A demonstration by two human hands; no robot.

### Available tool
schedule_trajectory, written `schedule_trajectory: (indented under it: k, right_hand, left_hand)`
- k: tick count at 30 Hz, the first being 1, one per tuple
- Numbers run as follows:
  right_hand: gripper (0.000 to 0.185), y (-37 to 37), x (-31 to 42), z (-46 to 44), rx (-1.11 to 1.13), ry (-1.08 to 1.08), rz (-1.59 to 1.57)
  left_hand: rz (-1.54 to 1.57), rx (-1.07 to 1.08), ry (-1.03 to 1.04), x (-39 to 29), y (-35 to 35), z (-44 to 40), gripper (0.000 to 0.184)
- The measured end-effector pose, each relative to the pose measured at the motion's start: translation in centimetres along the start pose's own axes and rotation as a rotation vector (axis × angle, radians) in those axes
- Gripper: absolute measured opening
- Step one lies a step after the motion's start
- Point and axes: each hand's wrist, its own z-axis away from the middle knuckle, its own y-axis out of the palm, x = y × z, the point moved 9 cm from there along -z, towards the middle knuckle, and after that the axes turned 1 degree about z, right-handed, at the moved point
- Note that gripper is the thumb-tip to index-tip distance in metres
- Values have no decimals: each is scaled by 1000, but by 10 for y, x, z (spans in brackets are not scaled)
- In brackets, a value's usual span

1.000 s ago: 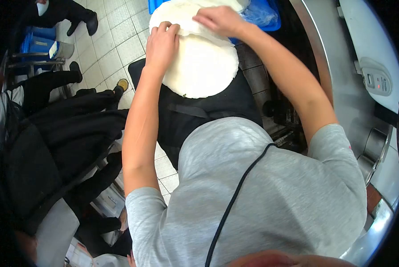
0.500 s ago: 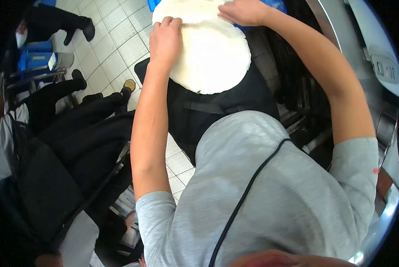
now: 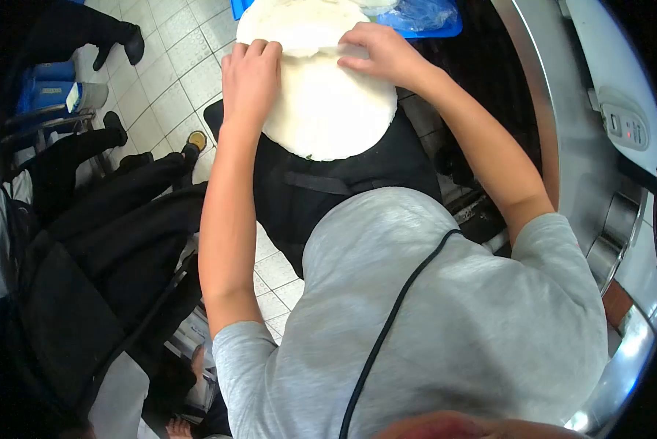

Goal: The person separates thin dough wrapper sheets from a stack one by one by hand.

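Note:
A thin, round, pale flatbread [image 3: 332, 110] hangs or lies over my dark-clothed lap, its near edge curving down. Another round pale sheet [image 3: 292, 22] lies just beyond it, partly overlapped. My left hand [image 3: 253, 82] grips the near flatbread's far left edge, with fingers curled over it. Across from it, my right hand [image 3: 383, 57] pinches the far right edge, thumb below and fingers above. Between the hands that edge looks slightly lifted and folded. Whether the two sheets stick together I cannot tell.
Beyond the sheets is a blue tray [image 3: 445, 31] with a clear plastic bag [image 3: 420, 14] on it. To the right runs a metal counter [image 3: 562, 95] with a white appliance [image 3: 625, 128]. People in dark clothing [image 3: 116, 249] are close on my left, over a tiled floor [image 3: 171, 80].
My right hand has come down and left from the far sheet to the near flatbread's edge. My left hand stays on the left edge. The view has shifted slightly, showing more of the blue tray.

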Motion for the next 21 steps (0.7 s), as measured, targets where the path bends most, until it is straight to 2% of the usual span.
schedule_trajectory:
  k: [3, 4, 8, 16, 18, 21]
  right_hand:
    - [26, 7, 5, 3, 69, 98, -80]
    - [19, 4, 11, 5, 22, 109, -97]
    - [14, -2, 36, 15, -48, 93, -11]
    - [15, -9, 52, 33, -143, -27, -46]
    - [21, -10, 46, 38, -164, -29, -169]
    - [27, -17, 33, 45, -232, -10, -139]
  left_hand:
    - [1, -86, 22, -15, -6, 19, 13]
    - [37, -67, 9, -21, -7, 25, 17]
    - [118, -101, -43, -30, -5, 39, 22]
    - [92, -148, -74, -36, -19, 58, 24]
    - [86, -161, -64, -34, -21, 64, 25]
    - [115, -190, -46, -30, -24, 70, 26]
